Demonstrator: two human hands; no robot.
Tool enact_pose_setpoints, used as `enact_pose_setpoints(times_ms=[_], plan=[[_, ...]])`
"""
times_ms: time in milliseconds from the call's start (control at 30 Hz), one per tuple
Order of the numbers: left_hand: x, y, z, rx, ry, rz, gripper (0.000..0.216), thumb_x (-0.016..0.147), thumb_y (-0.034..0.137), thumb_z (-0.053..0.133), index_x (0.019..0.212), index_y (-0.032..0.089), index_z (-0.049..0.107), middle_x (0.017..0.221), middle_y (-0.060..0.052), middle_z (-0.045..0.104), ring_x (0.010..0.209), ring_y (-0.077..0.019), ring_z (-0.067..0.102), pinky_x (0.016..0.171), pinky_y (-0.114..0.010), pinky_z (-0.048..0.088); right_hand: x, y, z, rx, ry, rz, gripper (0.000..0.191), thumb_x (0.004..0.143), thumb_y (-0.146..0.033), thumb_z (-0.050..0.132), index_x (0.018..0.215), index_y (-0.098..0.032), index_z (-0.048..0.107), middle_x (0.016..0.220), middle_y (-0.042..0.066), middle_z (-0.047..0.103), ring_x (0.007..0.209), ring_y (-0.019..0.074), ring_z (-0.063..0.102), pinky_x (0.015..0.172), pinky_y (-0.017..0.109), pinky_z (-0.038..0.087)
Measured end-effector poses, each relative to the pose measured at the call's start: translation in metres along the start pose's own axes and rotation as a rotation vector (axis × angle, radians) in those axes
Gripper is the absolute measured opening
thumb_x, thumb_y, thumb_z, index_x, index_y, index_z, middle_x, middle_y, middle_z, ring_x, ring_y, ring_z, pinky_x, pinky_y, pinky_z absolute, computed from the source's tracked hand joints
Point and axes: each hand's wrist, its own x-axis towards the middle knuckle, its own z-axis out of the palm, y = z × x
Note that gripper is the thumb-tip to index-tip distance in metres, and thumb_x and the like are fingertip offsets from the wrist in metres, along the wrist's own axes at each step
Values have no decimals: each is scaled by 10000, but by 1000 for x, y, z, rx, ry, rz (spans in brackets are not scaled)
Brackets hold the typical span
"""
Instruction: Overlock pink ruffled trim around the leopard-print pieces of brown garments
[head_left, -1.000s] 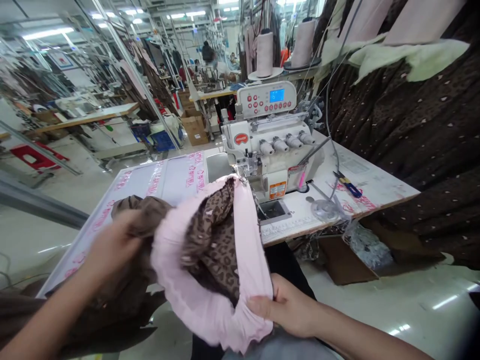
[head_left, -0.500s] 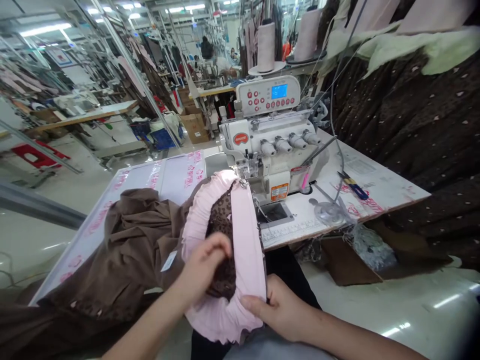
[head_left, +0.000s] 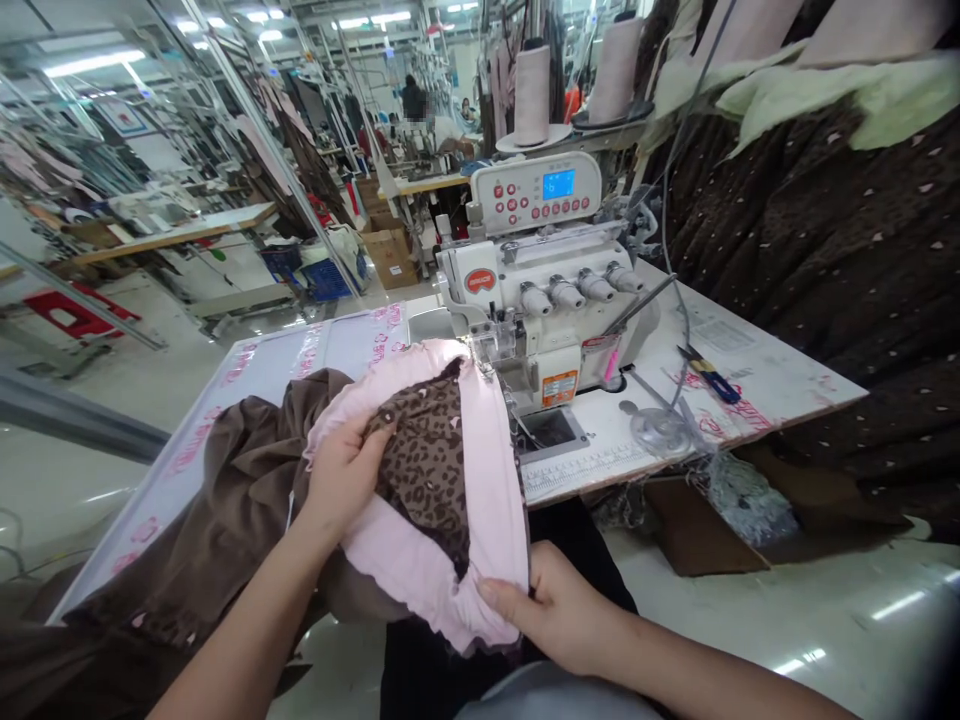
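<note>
A brown garment point(head_left: 247, 500) lies over the left of the sewing table and hangs off its front. Its pink waistband point(head_left: 491, 470) forms a loop around leopard-print fabric point(head_left: 424, 455). The far part of the loop sits under the presser area of a white overlock sewing machine point(head_left: 540, 290). My left hand point(head_left: 349, 465) is closed on the left side of the loop, pinching pink band and leopard-print fabric together. With thumb on top, my right hand point(head_left: 555, 610) grips the band's near right corner. The fingers beneath the cloth are hidden.
Thread snips point(head_left: 709, 375) lie on the table's right side, near a clear round plastic dish point(head_left: 660, 428). Thread cones point(head_left: 532, 95) stand behind the machine. Dark printed fabric point(head_left: 825, 240) hangs at the right. A cardboard box point(head_left: 390, 255) stands on the floor behind.
My left hand has moved left and taken hold of the loop's left side, pulling it wider. More leopard-print fabric shows. My right hand keeps its grip almost in place.
</note>
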Motion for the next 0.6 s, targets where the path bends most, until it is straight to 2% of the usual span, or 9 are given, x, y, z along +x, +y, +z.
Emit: enact_pose_setpoints(times_ms=[267, 467, 600], plan=[[21, 9, 2, 24, 68, 20, 320, 795, 379, 479, 984, 170, 631, 838, -17, 657, 797, -187, 579, 693, -251, 441, 23, -6, -19, -55, 57, 13, 262, 800, -310, 457, 683, -100, 561, 654, 15, 472, 615, 116, 412, 589, 223, 376], [46, 18, 2, 96, 119, 72, 267, 786, 365, 461, 811, 158, 628, 674, 12, 591, 648, -142, 514, 578, -216, 394, 43, -5, -32, -133, 67, 46, 334, 803, -376, 458, 611, -109, 519, 571, -5, 411, 555, 99, 358, 513, 208, 319], [51, 21, 4, 113, 157, 84, 247, 785, 352, 459, 721, 159, 599, 634, 25, 551, 608, -128, 478, 569, -206, 378, 47, -5, -32, -111, 72, 17, 339, 806, -391, 457, 631, -111, 530, 580, -6, 416, 568, 98, 364, 519, 203, 320]])
